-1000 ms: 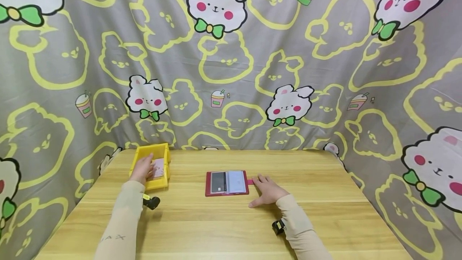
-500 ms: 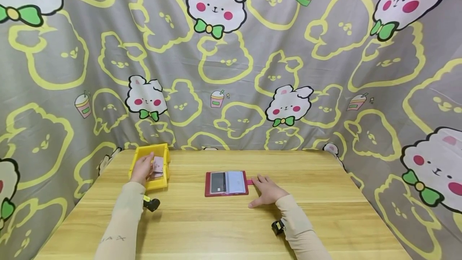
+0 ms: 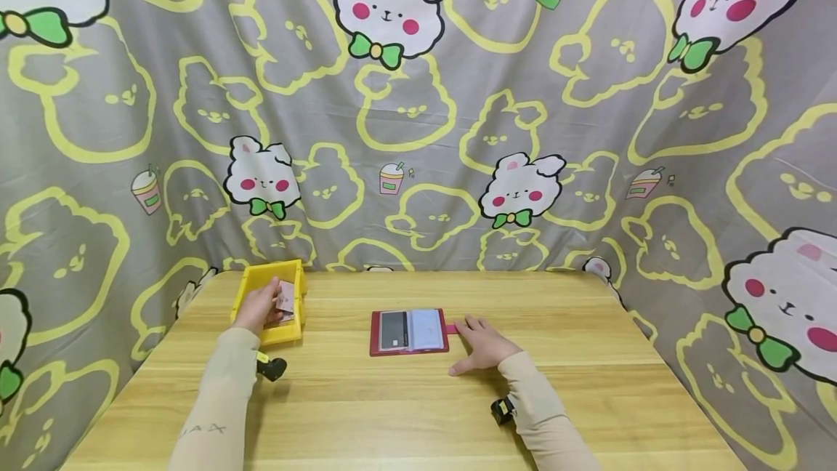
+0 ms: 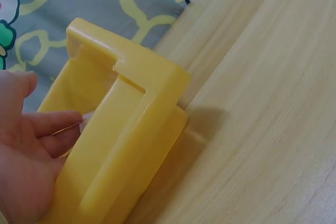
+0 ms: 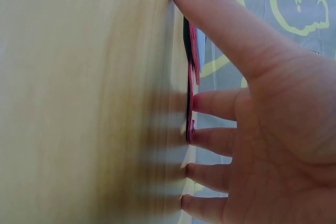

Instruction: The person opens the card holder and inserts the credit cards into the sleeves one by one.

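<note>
My left hand (image 3: 256,307) reaches into a yellow plastic bin (image 3: 282,335). Its fingers touch a pale pink printed card (image 3: 286,296), which stands tilted over another card inside. In the left wrist view, the thumb (image 4: 29,83) is raised apart from the fairly straight fingers, and the bin wall (image 4: 110,145) hides most of the card. An open red card holder (image 3: 375,334) lies mid-table, with a dark card (image 3: 394,329) in its left side and clear sleeves (image 3: 427,330) on its right. My right hand (image 3: 485,347) lies spread beside it, fingertips touching its pink strap (image 3: 451,328).
A wooden table (image 3: 392,413) carries the bin at far left and the holder near the middle. A patterned grey curtain (image 3: 431,158) hangs behind the table and along both sides. Each wrist wears a small black camera (image 3: 503,411).
Inside the bin, the pink card has tilted up under the left fingers, showing another card below. The right hand and the card holder stay in place.
</note>
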Action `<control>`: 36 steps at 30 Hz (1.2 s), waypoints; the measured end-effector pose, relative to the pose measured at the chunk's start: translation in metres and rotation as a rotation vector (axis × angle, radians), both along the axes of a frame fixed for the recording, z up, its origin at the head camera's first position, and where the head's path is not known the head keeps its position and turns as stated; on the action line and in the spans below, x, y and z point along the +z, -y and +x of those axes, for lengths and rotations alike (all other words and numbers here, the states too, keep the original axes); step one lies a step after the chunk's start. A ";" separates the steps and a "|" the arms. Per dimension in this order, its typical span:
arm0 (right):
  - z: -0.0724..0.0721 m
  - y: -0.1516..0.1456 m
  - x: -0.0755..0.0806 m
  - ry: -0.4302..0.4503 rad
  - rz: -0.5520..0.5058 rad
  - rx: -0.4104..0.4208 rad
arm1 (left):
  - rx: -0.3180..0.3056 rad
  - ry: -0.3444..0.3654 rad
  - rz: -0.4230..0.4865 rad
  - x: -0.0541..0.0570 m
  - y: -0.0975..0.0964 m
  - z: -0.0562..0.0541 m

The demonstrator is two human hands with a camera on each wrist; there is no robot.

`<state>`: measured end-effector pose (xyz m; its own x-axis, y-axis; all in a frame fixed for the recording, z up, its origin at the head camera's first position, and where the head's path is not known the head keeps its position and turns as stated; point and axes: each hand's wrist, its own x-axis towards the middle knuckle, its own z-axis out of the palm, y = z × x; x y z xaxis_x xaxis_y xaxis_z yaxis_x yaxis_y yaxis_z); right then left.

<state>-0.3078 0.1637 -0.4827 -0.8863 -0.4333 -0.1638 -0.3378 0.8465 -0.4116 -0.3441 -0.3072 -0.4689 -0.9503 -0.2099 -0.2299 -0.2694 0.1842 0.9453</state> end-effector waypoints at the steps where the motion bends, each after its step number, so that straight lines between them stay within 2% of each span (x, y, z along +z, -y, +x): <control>1: 0.000 0.000 0.000 -0.001 0.000 0.001 | -0.003 0.001 -0.003 0.000 0.000 0.000; 7: -0.001 0.000 -0.001 -0.010 0.005 0.004 | 0.016 -0.009 -0.015 0.001 0.000 0.001; 13: -0.001 0.001 -0.003 -0.014 0.010 0.007 | 0.067 -0.037 0.042 0.005 0.001 0.005; 18: -0.001 0.001 -0.002 -0.009 0.008 0.002 | 0.119 -0.106 0.104 0.015 -0.001 0.006; 23: 0.000 0.001 -0.001 -0.012 0.005 -0.003 | 0.172 -0.200 0.124 0.028 -0.003 0.006; 30: 0.000 0.001 -0.001 -0.005 0.006 0.001 | 0.146 -0.301 0.284 0.051 -0.010 0.011; 36: -0.001 0.000 0.000 -0.005 -0.007 0.004 | 0.090 -0.367 0.401 0.072 -0.030 0.016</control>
